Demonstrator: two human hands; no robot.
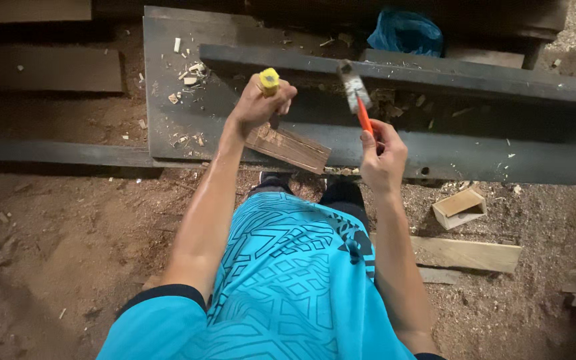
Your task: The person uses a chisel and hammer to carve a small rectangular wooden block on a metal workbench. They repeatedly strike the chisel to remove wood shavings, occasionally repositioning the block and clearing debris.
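Note:
My left hand (259,103) grips a chisel with a yellow handle (269,79), held upright over a small brown wooden block (290,147). The block lies tilted on the front part of a dark metal beam (395,137). My right hand (383,157) holds a hammer by its orange handle (364,117), with the grey head (352,85) raised above and to the right of the chisel. The chisel's blade is hidden behind my left hand.
Wood chips (188,73) are scattered on the dark plate at the left. A small hollowed wooden block (460,207) and a flat plank (465,253) lie on the sawdust floor at the right. A blue bag (405,32) sits behind the beam.

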